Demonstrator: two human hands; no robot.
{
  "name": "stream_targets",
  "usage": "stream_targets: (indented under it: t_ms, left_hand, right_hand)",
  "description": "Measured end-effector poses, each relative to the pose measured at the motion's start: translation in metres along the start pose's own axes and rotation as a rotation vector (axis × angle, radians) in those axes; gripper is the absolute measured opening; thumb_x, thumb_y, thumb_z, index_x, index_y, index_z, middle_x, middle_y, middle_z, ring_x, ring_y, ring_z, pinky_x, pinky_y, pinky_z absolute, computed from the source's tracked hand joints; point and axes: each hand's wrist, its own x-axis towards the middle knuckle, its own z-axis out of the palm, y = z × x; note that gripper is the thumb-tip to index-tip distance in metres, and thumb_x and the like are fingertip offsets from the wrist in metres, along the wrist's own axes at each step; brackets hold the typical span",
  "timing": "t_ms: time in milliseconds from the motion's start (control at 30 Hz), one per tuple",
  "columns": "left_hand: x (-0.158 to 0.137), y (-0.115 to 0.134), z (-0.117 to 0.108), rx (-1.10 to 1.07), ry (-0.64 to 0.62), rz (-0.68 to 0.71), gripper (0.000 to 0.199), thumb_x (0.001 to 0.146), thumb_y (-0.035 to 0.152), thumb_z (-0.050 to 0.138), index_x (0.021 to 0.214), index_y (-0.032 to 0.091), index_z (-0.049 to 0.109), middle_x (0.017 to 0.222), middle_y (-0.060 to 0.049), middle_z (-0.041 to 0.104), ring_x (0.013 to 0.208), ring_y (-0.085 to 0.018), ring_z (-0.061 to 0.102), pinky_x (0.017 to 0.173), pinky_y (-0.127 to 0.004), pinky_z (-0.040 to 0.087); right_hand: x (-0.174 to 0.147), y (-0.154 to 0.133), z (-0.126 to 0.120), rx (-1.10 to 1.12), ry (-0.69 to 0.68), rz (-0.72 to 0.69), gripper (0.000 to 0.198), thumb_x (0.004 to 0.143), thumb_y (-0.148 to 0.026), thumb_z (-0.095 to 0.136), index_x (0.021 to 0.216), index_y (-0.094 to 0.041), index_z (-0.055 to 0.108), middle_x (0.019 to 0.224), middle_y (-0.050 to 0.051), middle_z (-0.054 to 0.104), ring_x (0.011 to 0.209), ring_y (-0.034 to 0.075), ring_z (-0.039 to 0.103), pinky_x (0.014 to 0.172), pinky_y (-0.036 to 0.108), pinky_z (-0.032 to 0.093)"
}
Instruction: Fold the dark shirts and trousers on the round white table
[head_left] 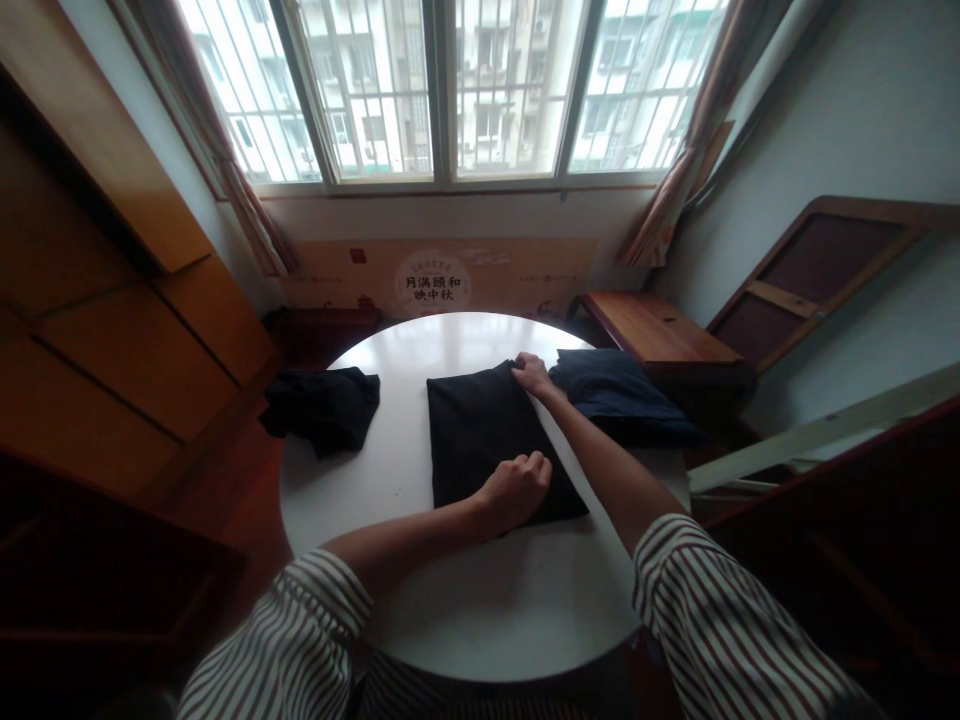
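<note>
A folded black garment [480, 430] lies flat in the middle of the round white table [409, 600]; its exact kind does not show. My right hand [531, 374] pinches the garment's far right corner, which is slightly raised. Nearer to me, my left hand [517, 487] rests over the lower right part of the garment with its fingers curled closed, seemingly gripping the fabric; the fingertips are hidden beneath the hand.
A crumpled black garment [326, 405] lies at the table's left edge. At the right edge, a folded navy garment [619, 390] sits beside my right forearm. Beyond the table stand a wooden bench [656, 328] and a window [450, 90]; orange cabinets [142, 350] line the left.
</note>
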Motion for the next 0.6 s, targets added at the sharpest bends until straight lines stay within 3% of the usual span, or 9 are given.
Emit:
stream_targets:
  t_ms: [100, 267, 433, 600]
  left_hand:
    - [0.000, 0.000, 0.002, 0.007, 0.007, 0.016, 0.016, 0.093, 0.008, 0.043, 0.102, 0.009, 0.055, 0.098, -0.011, 0.059, 0.082, -0.023, 0.062, 0.061, -0.032, 0.056]
    - [0.000, 0.000, 0.001, 0.019, -0.007, 0.010, 0.017, 0.094, 0.008, 0.041, 0.102, 0.009, 0.056, 0.098, -0.011, 0.059, 0.082, -0.022, 0.062, 0.060, -0.031, 0.056]
    - [0.000, 0.001, -0.002, 0.026, -0.042, -0.003, 0.015, 0.095, 0.010, 0.041, 0.102, 0.011, 0.055, 0.099, -0.012, 0.059, 0.084, -0.021, 0.062, 0.065, -0.029, 0.056]
    - [0.001, 0.002, -0.003, 0.016, -0.032, -0.011, 0.016, 0.095, 0.009, 0.041, 0.102, 0.011, 0.056, 0.099, -0.011, 0.060, 0.084, -0.021, 0.063, 0.065, -0.029, 0.056]
  right_hand:
    - [0.001, -0.002, 0.003, -0.044, 0.037, -0.008, 0.006, 0.072, -0.013, 0.067, 0.074, -0.017, 0.063, 0.073, 0.003, 0.065, 0.075, 0.016, 0.061, 0.067, 0.023, 0.049]
    - [-0.003, -0.002, -0.004, -0.051, 0.004, -0.062, 0.017, 0.076, -0.017, 0.068, 0.092, -0.014, 0.067, 0.069, 0.003, 0.068, 0.058, 0.014, 0.062, 0.059, 0.024, 0.051]
    - [-0.014, -0.001, -0.013, -0.116, -0.022, -0.188, 0.008, 0.075, -0.013, 0.064, 0.078, -0.015, 0.072, 0.081, 0.006, 0.071, 0.076, 0.017, 0.065, 0.076, 0.026, 0.051]
    - [-0.026, 0.003, -0.007, -0.181, -0.072, -0.223, 0.020, 0.079, -0.013, 0.059, 0.061, -0.015, 0.067, 0.091, 0.008, 0.069, 0.084, 0.016, 0.062, 0.083, 0.024, 0.045]
